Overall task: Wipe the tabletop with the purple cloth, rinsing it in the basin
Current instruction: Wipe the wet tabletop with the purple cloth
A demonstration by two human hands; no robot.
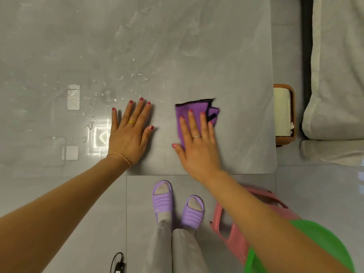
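Wiping was in hand: the right hand [199,143] pressed flat-fingered on the purple cloth [194,113] mid-frame; the left hand [130,131] lay spread on the tabletop [236,56]; next, sweep toward the water drops [136,75] upper left.

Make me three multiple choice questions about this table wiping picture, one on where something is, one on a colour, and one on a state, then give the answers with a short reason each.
1. Where do the water droplets lie on the tabletop?
A. Beyond the left hand
B. Under the purple cloth
C. At the right edge

2. What colour is the basin at the lower right?
A. Blue
B. Green
C. White

3. How does the right hand meet the purple cloth?
A. Bunches it in a fist
B. Lifts it off the table
C. Presses it flat with straight fingers

Answers: 1 A, the droplets scatter past the fingertips of the left hand. 2 B, its rim shows bright green. 3 C, the fingers lie spread on the cloth against the table.
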